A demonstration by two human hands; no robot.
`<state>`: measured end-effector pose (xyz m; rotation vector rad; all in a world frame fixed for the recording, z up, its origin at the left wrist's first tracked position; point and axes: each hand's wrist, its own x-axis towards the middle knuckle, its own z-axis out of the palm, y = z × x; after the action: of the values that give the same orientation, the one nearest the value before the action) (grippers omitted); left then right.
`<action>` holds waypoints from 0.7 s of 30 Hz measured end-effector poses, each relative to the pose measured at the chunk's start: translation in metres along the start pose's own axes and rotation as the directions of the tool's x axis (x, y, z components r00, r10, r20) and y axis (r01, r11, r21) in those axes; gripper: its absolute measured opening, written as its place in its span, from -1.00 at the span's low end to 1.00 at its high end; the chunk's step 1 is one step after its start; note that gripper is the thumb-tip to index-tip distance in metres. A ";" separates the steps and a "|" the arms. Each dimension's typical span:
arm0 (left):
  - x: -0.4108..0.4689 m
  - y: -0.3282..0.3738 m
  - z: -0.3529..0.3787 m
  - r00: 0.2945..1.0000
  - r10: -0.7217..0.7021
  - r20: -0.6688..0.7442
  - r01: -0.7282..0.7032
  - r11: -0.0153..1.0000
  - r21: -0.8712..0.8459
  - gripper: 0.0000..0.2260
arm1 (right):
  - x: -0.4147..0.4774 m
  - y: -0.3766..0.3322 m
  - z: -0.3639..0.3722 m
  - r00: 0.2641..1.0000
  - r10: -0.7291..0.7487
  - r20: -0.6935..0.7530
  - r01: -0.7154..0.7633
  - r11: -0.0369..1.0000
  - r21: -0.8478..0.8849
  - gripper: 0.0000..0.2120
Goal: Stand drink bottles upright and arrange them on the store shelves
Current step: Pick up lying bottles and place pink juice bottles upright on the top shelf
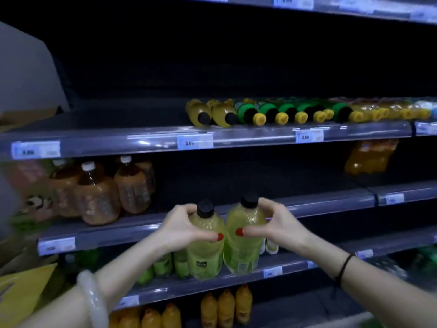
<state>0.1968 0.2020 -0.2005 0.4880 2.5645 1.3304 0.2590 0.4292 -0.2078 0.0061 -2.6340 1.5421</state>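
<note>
Judging by the liquid filling them almost to the neck, the left bottle (208,247) and the right bottle (243,245) were probably fairly heavy for one hand each. Their thin clear plastic walls would likely give under a hard squeeze, and the smooth skin might slip. The stiffer shoulder just under the cap looked the safest place to take hold, and that was where they were held. The left hand (181,229) curled its fingers (188,209) round the left bottle's shoulder with the thumb laid across the front. The right hand (281,224) gripped the right bottle the same way. Both bottles were pale yellow-green with black caps and a small label low on the body. They stood upright, touching side by side.

Taking the shelf with the lying bottles (142,139) as the mark, the pair was below and in front of it, bases about level with the rail two shelves down. Whether they rested there could not be told. On that shelf two matching black-capped bottles (212,113) lay on their sides, caps outward. A row of green-labelled bottles (272,111) with yellow caps lay beside them, towards its right end. Just beneath its left end stood brown bottles (97,197) with white caps.
</note>
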 end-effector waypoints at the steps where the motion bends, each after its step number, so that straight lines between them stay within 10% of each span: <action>1: 0.006 -0.013 0.014 1.000 -0.020 0.004 0.020 1.000 -0.013 -0.26 | 0.002 0.018 0.006 1.000 0.026 0.003 -0.026 1.000 0.003 -0.36; 21: 0.171 -0.254 0.270 0.933 0.080 -0.350 -0.145 0.976 -0.163 -0.23 | 0.109 0.367 0.099 0.936 -0.147 -0.321 0.152 0.988 -0.010 -0.18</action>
<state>0.0799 0.3339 -0.5682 0.4041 2.6714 1.8206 0.1249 0.5279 -0.5664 -0.0397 -2.3118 1.3811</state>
